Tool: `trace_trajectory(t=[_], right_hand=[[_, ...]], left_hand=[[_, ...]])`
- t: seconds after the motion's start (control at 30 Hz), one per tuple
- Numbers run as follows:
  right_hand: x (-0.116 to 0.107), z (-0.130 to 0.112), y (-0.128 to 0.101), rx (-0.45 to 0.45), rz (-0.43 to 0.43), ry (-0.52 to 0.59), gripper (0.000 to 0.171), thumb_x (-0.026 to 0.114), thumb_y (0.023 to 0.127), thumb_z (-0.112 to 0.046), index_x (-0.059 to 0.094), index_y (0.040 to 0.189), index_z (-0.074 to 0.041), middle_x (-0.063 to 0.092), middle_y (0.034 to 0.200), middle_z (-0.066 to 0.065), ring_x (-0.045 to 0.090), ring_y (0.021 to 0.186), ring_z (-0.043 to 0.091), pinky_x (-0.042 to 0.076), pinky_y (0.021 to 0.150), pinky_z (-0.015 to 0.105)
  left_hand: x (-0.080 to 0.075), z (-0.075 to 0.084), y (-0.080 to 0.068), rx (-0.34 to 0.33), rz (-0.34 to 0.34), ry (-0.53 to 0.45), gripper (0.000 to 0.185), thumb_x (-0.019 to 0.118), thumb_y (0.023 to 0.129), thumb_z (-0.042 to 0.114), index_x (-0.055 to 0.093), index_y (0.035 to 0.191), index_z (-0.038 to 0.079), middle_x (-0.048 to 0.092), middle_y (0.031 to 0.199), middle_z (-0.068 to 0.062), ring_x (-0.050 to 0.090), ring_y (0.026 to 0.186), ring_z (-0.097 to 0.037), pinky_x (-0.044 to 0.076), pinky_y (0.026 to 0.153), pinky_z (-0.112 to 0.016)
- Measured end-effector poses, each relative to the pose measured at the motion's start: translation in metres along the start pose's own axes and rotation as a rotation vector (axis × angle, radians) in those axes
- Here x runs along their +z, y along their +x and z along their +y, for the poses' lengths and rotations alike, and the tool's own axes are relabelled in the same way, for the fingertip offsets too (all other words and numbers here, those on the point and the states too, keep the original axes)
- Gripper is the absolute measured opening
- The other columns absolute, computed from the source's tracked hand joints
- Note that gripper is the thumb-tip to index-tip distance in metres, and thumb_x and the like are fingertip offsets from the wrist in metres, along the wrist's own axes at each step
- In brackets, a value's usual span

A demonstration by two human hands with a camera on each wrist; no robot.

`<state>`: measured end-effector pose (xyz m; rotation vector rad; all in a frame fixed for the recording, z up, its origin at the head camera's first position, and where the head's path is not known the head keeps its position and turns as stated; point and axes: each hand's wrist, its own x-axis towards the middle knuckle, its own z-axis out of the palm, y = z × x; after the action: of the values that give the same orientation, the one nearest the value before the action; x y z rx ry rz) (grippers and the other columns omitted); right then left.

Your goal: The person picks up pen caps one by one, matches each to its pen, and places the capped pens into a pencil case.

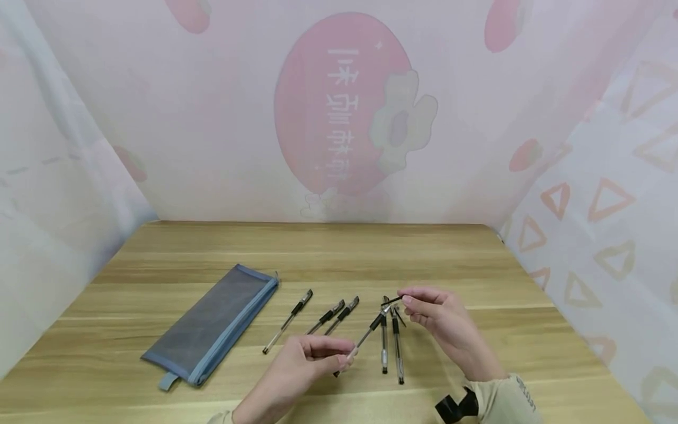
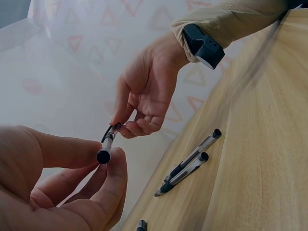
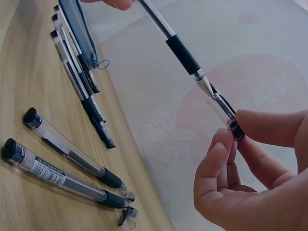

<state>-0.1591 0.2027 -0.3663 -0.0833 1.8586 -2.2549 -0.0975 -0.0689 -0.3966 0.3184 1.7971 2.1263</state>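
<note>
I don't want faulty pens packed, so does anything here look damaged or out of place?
Yes: on the rightmost loose pen in the head view, the black clip juts out at an angle rather than lying lengthwise. It may be bent or broken; I can't tell which.

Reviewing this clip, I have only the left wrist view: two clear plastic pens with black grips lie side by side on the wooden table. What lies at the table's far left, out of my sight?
Observer: The head view shows a blue-grey mesh zip pouch there.
Operator: The clear pen in the left hand is foreshortened for me. Has it a grip?
Observer: Yes, the right wrist view shows a black sleeve grip just behind its metal tip.
Operator: Does either of my two table pens carry a label?
Observer: Yes, the lower pen in the right wrist view bears a printed barcode label.
</note>
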Motion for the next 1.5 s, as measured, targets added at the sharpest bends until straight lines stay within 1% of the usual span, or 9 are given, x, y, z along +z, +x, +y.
trace_trajectory(t=[0.2,0.37,0.5,0.67,0.83,1.0,1.1,1.23,1.5], right_hand=[[-0.001,0.001,0.0,0.02,-0.028,-0.037,0.023,0.072,0.089,-0.004,0.07,0.11,0.005,0.064,0.099,0.009,0.059,0.083,0.017,0.051,0.075,0.027],[0.001,0.003,0.001,0.021,-0.085,-0.071,0.031,0.07,0.091,-0.005,0.064,0.115,0.012,0.065,0.096,0.009,0.059,0.082,0.017,0.052,0.078,0.03],[0.003,0.006,-0.001,0.014,-0.124,-0.102,0.027,0.07,0.092,-0.007,0.065,0.113,0.01,0.066,0.096,0.009,0.062,0.083,0.018,0.054,0.082,0.035],[0.005,0.011,-0.004,0.009,-0.125,-0.127,0.024,0.07,0.092,-0.007,0.066,0.111,0.007,0.067,0.098,0.012,0.063,0.082,0.017,0.054,0.081,0.033],[0.011,0.013,-0.008,0.025,-0.105,-0.043,0.027,0.071,0.09,-0.004,0.065,0.111,0.012,0.068,0.096,0.012,0.064,0.081,0.017,0.054,0.082,0.032],[0.019,0.01,-0.007,0.0,-0.083,0.05,0.027,0.071,0.089,-0.001,0.064,0.111,0.014,0.068,0.097,0.013,0.064,0.083,0.019,0.054,0.083,0.031],[0.023,0.007,-0.01,-0.027,-0.041,0.097,0.022,0.069,0.089,0.002,0.065,0.108,0.011,0.068,0.098,0.014,0.064,0.083,0.018,0.055,0.082,0.029],[0.027,0.003,-0.012,-0.048,-0.01,0.129,0.014,0.068,0.089,0.005,0.067,0.103,0.006,0.068,0.1,0.014,0.064,0.082,0.016,0.055,0.08,0.027],[0.034,0.006,-0.008,-0.028,-0.014,0.124,0.015,0.071,0.087,0.002,0.07,0.102,0.003,0.069,0.099,0.011,0.062,0.079,0.015,0.054,0.075,0.025]], left_hand=[[-0.001,0.0,0.002,-0.016,0.007,-0.014,0.024,0.073,0.089,0.005,0.071,0.111,-0.004,0.07,0.105,-0.019,0.067,0.098,-0.033,0.055,0.082,-0.031],[-0.003,0.001,0.003,-0.004,0.009,-0.019,0.025,0.072,0.089,0.005,0.07,0.112,-0.006,0.07,0.106,-0.019,0.067,0.098,-0.031,0.055,0.083,-0.032],[-0.006,0.001,0.002,0.008,0.048,-0.039,0.025,0.073,0.089,0.005,0.07,0.111,-0.007,0.069,0.108,-0.02,0.067,0.1,-0.031,0.055,0.084,-0.035],[-0.011,-0.002,0.004,0.031,0.115,-0.076,0.027,0.073,0.089,0.004,0.069,0.113,-0.007,0.068,0.112,-0.02,0.066,0.103,-0.029,0.054,0.087,-0.035],[-0.018,0.0,0.004,0.023,0.256,-0.072,0.032,0.074,0.089,0.009,0.067,0.116,-0.006,0.068,0.111,-0.018,0.067,0.099,-0.026,0.054,0.087,-0.032],[-0.02,0.005,0.007,0.021,0.375,-0.175,0.038,0.075,0.088,0.008,0.063,0.118,-0.011,0.068,0.111,-0.019,0.067,0.099,-0.026,0.052,0.09,-0.035],[-0.02,0.006,0.009,0.022,0.4,-0.18,0.04,0.075,0.089,0.011,0.062,0.118,-0.012,0.069,0.106,-0.02,0.068,0.096,-0.029,0.053,0.088,-0.036],[-0.02,0.005,0.012,0.033,0.414,-0.149,0.032,0.073,0.091,0.013,0.064,0.11,-0.012,0.069,0.094,-0.019,0.069,0.084,-0.029,0.058,0.078,-0.038],[-0.025,0.0,0.011,0.035,0.468,-0.11,0.03,0.071,0.092,0.012,0.064,0.106,-0.014,0.068,0.087,-0.021,0.067,0.073,-0.026,0.059,0.066,-0.035]])
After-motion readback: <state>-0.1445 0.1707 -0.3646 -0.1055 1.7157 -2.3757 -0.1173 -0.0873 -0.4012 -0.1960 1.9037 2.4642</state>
